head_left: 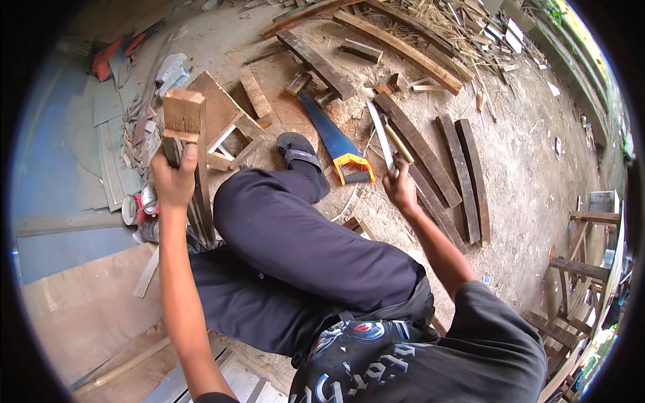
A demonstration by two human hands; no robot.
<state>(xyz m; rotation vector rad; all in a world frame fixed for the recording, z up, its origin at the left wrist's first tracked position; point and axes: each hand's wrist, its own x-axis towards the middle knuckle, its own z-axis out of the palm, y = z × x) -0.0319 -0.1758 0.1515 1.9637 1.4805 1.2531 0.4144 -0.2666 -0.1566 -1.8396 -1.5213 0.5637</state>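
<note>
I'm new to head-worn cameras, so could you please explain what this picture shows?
There is no machine here: these are a person's own bare hands, seen from above by a wide fisheye camera worn on the head, which makes straight edges look bent. The left hand grips a piece of wood. The right hand holds a long, thin, pale tool; its exact kind is hard to tell. On the dusty ground lie a blue-bladed handsaw and dark wooden beams.

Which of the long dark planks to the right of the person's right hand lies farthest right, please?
The outermost plank; no other in that group lies beyond it. The neighbouring plank runs alongside on its left, between it and the right hand.
</note>
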